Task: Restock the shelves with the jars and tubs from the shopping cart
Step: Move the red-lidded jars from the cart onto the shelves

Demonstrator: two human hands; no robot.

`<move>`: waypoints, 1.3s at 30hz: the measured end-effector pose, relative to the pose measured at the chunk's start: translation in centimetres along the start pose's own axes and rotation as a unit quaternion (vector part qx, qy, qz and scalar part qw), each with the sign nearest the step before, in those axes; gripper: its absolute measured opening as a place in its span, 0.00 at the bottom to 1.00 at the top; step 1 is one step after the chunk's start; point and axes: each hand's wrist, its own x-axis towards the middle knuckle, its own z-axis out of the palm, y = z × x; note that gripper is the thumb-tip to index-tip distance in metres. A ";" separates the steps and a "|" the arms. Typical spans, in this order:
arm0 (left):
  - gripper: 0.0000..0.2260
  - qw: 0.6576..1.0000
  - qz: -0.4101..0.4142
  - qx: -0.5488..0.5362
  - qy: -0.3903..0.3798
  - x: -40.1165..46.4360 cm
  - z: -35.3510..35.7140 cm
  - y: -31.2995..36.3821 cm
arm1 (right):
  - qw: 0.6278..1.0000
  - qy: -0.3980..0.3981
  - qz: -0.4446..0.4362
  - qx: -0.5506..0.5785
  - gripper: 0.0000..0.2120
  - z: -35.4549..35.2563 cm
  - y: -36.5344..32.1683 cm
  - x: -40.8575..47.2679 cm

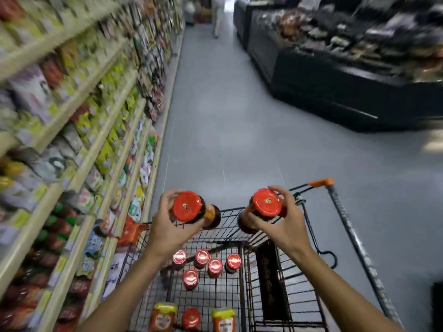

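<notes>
I hold two dark jars with red lids above the black wire shopping cart (309,226). My left hand (167,226) grips the left jar (189,208), tilted with its lid toward me. My right hand (285,224) grips the right jar (266,204) the same way. Down in the cart basket stand several more red-lidded jars (208,262). Nearer to me are two yellow-capped jars (164,316) with another red-lidded one between them. The shelves (79,168) run along my left, blurred and packed with packets; jars sit on the lower levels.
The cart's handle with an orange end (321,182) points away on the right. Grey aisle floor (227,128) stretches ahead. A dark chest display (347,87) lines the right side. A person (217,15) walks at the far end of the aisle.
</notes>
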 end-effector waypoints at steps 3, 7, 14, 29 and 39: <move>0.40 0.999 0.033 -0.030 0.027 0.7 -1.4 2.9 | 0.999 0.015 -0.034 -0.001 0.37 -0.9 -2.9 1.1; 0.35 0.993 0.071 -0.064 0.074 0.7 -2.6 6.1 | 0.996 0.019 -0.086 0.010 0.35 -1.4 -5.7 2.3; 0.33 0.985 0.081 -0.032 0.147 -2.1 -5.0 9.8 | 0.990 -0.031 -0.127 0.056 0.36 -1.1 -8.6 3.0; 0.33 0.882 -0.042 0.117 0.455 -27.0 -10.4 15.2 | 0.894 -0.321 -0.228 0.212 0.36 7.2 -15.4 -5.8; 0.35 0.760 -0.099 0.170 0.619 -49.3 -9.1 20.2 | 0.761 -0.521 -0.272 0.276 0.38 10.8 -24.2 -22.2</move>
